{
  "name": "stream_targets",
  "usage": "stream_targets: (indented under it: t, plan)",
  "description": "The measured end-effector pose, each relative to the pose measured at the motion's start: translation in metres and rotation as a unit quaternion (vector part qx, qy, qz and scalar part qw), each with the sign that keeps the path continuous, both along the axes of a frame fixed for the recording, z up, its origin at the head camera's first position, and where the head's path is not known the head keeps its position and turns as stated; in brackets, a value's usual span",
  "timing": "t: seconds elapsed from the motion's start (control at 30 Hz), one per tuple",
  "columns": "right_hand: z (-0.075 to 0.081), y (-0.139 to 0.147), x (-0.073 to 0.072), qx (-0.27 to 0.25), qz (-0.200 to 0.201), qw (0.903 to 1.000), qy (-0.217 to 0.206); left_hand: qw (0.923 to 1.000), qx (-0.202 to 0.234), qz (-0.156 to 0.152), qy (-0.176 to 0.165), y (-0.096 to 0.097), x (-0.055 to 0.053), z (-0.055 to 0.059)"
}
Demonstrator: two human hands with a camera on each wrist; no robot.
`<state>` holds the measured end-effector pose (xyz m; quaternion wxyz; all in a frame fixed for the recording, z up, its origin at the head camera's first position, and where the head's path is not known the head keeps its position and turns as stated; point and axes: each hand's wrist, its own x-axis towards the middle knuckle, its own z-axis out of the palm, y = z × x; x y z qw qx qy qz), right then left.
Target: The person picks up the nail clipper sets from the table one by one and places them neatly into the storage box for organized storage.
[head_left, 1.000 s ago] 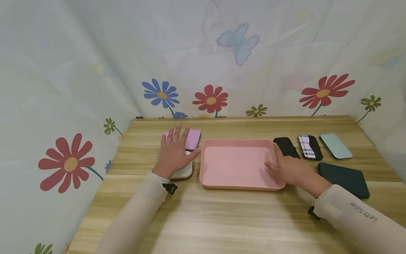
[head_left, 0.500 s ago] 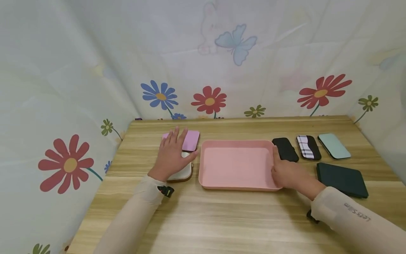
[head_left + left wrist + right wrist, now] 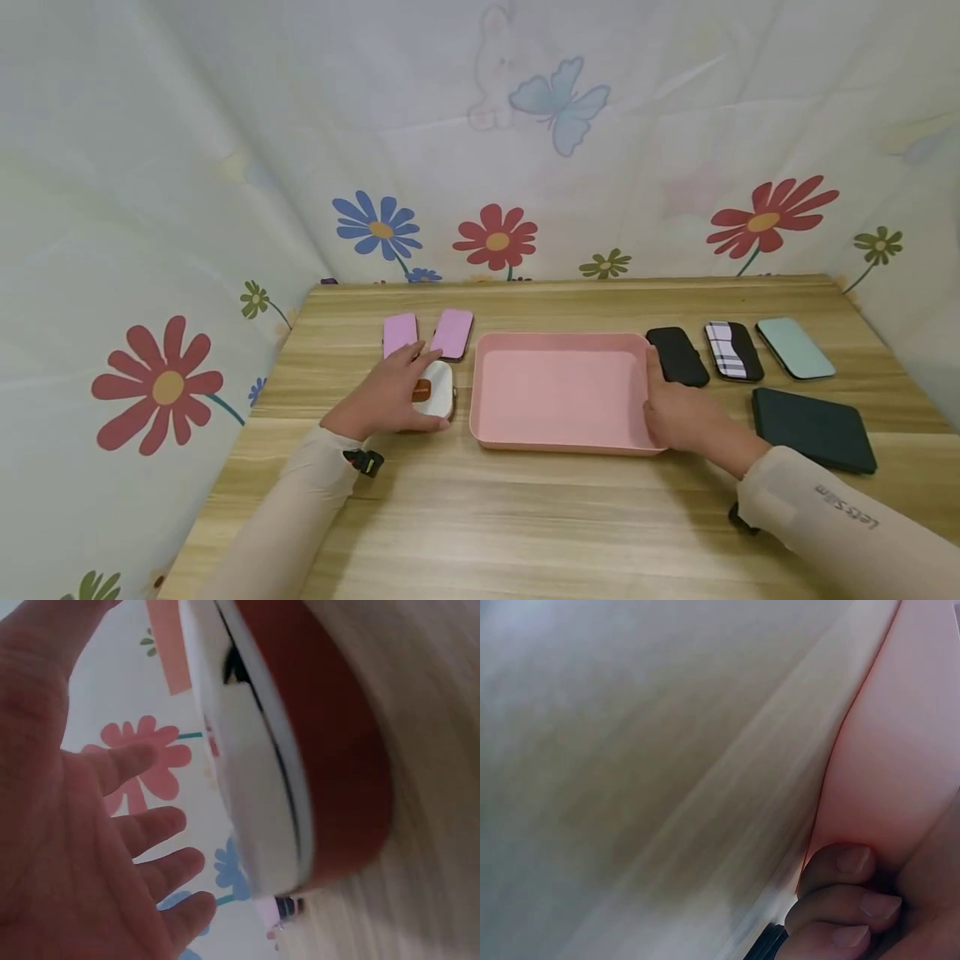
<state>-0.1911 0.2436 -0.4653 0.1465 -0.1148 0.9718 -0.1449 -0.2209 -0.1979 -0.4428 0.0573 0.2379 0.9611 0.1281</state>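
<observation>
My left hand reaches over a small rounded case with a white top and brown label, its thumb at the near side and fingers toward the far side. In the left wrist view the fingers are loosely spread; the case's brown base faces the camera. A shallow pink tray lies in the middle. At its right end my right hand holds the wall, index finger along the rim. The right wrist view shows curled fingers against the tray's outer side; the thumb's grip is partly hidden.
Two pink flat cases, one left and one right, lie behind the white case. Right of the tray are a black case, a plaid-and-black case, a mint case and a dark green flat case. A flowered curtain borders the table.
My left hand has drawn back and left, uncovering the pink cases, and now straddles the white case. My right thumb has pulled back from inside the tray to its edge.
</observation>
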Motion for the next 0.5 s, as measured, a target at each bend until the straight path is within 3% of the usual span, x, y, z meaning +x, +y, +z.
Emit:
stream_targets:
  t: [0.2,0.3,0.5]
  plan:
    - [0.0007,0.0004,0.0013,0.008,0.006,0.9998,0.017,0.9977,-0.046,-0.017,-0.047,-0.0092,0.0029,-0.0054]
    - [0.0017,0.0,0.0019,0.012,0.007,0.9997,0.02,0.9971,-0.047,-0.016,-0.058,-0.0104,0.0022,-0.0062]
    - [0.0042,-0.0016,0.0027,0.012,0.004,0.9998,0.013,0.9977,-0.05,-0.017,-0.042,-0.0104,-0.0017,-0.0068]
